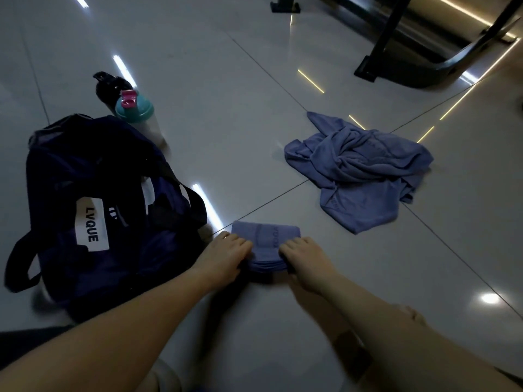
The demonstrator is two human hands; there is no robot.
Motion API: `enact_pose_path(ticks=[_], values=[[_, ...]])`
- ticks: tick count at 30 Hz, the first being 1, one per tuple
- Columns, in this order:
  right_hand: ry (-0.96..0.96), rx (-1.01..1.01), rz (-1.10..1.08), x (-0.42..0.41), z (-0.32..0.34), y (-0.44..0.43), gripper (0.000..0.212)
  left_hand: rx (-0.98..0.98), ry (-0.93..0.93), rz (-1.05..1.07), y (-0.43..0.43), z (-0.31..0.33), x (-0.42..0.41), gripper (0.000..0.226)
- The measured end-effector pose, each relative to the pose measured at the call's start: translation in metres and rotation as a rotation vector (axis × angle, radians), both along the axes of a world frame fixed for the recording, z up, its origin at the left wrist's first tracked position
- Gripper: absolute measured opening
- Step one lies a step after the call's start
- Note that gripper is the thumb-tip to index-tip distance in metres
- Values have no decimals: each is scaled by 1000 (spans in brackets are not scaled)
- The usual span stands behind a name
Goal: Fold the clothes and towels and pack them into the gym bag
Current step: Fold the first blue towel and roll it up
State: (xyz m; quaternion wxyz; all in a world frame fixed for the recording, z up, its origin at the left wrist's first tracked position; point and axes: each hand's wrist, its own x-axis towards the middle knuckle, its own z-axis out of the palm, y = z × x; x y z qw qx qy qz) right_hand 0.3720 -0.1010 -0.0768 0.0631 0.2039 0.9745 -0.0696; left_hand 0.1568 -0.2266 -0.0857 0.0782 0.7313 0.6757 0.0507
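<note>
A small blue towel (264,239), folded into a compact stack, lies on the tiled floor in front of me. My left hand (226,254) grips its left side and my right hand (304,258) grips its right side, fingers on top and thumbs tucked at the near edge. To the left stands the dark navy gym bag (93,199) with a white "LVQUE" label, its top open. A crumpled heap of blue cloth (362,168) lies on the floor to the far right.
Behind the bag stand two bottles: a black one (109,86) and a shaker with a teal lid and pink cap (135,111). Black metal legs of gym equipment (379,49) stand at the back right. The floor is glossy grey tile.
</note>
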Motion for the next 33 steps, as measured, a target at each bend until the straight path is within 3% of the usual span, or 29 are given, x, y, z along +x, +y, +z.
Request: enact_pose_path(ticks=[11,15,19,25,33], values=[[18,-366,-288,8,4,2,17,-276,-383,422,4,2,-7,18],[55,-490,-415,4,3,20,30,-248,-524,604,15,-4,-12,14],[98,-526,-546,-1,-3,31,22,-212,-625,760,21,-10,-11,20],[93,-524,-709,-18,-10,37,21,-200,-585,888,34,-13,-3,26],[-65,-457,-837,-40,-19,48,32,-207,-473,945,50,-16,5,25]])
